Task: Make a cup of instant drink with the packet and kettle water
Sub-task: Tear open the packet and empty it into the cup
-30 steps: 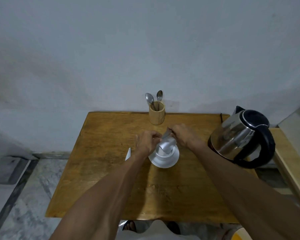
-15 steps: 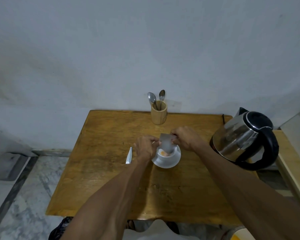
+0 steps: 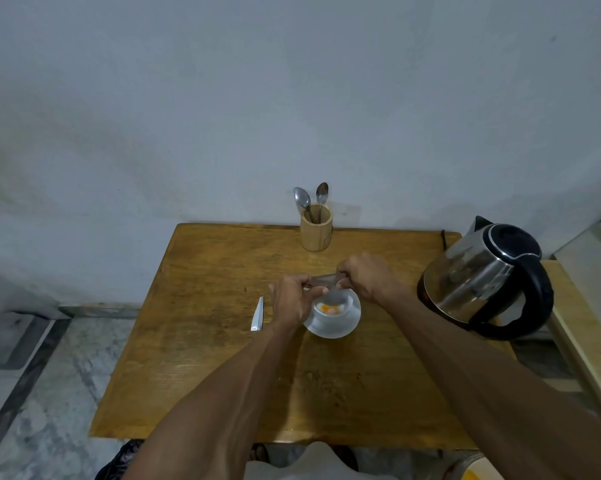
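Note:
A white cup [image 3: 347, 306] stands on a white saucer [image 3: 340, 328] in the middle of the wooden table [image 3: 195, 358]; orange powder [image 3: 326, 309] lies in its bottom. Just above the cup, my left hand [image 3: 292, 301] and my right hand [image 3: 366, 277] pinch the two ends of a silvery packet [image 3: 325, 280], held flat and stretched between them. A steel kettle [image 3: 482, 275] with a black lid and handle sits at the table's right edge, right of my right hand.
A torn silver strip [image 3: 257, 313] lies on the table left of my left hand. A wooden holder [image 3: 316, 230] with two spoons [image 3: 311, 199] stands at the back edge by the wall. A light wooden surface [image 3: 583, 327] borders the right. Marble floor [image 3: 32, 393] lies left.
The packet was tipped upright over the cup and orange powder appeared in it; now the packet lies turned flat, stretched between both hands slightly higher above the cup.

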